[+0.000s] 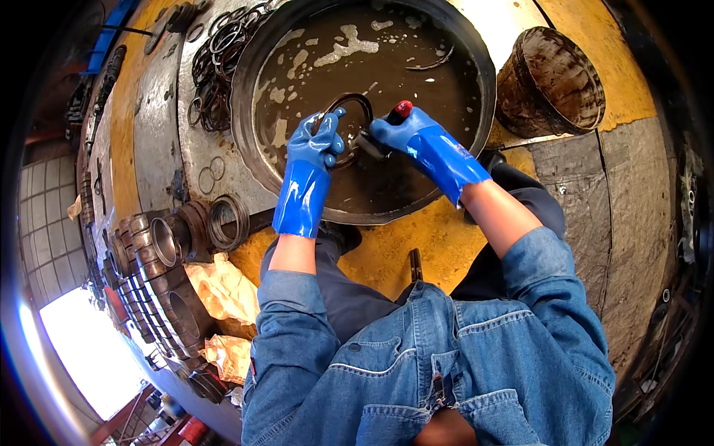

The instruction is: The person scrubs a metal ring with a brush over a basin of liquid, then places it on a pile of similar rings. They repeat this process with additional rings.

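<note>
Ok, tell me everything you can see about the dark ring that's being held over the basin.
The dark ring is a thin, round metal-looking hoop, dark and wet-looking. It is held tilted above the murky brown liquid in the big round basin. The left hand, in a blue rubber glove, grips its left side. The right hand, also gloved in blue, holds a red-tipped brush-like tool against the ring's right side. Its lower arc is hidden behind the gloves. Whether it dips into the liquid cannot be told.

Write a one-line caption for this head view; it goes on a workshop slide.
Left hand holds a dark ring over a basin of murky liquid; right hand grips a red-tipped brush.
</note>
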A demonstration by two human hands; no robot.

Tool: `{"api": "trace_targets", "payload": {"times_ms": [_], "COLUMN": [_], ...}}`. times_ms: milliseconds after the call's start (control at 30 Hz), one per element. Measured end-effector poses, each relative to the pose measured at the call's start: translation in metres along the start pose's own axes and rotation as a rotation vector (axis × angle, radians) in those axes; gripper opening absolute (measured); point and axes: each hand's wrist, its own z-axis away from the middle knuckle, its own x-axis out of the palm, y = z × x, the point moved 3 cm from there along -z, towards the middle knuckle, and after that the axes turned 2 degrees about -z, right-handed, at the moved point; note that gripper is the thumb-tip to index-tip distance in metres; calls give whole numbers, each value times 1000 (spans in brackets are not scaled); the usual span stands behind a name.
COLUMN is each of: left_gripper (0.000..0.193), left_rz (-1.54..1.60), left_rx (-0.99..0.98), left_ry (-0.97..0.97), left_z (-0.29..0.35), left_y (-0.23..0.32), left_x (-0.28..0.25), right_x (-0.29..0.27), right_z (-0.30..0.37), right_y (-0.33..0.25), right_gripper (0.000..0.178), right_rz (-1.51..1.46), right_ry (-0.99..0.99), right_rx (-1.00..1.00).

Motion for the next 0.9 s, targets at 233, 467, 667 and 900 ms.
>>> {"api": "trace_targets", "payload": {"times_ms": [233, 467, 667, 900], "left_gripper": [36, 36, 35, 32], "left_rz": [-3, -94, -76, 56], "left_rx": [8, 14, -8, -42], "left_ry": [-12, -10, 105, 141], "left_z": [0, 5, -1, -8], "left_y": [-2, 3, -1, -2], "left_x": [4, 5, -4, -16], "right_x": [28, 33, 34, 3], "right_z": [14, 8, 2, -8], "right_y": [27, 3, 14, 22], "right_gripper": [34, 30, 18, 25], "right_rz": [-821, 234, 552, 255], "right_ry": [-202, 106, 496, 284], "right_rx": [-127, -168, -644, 17]}}
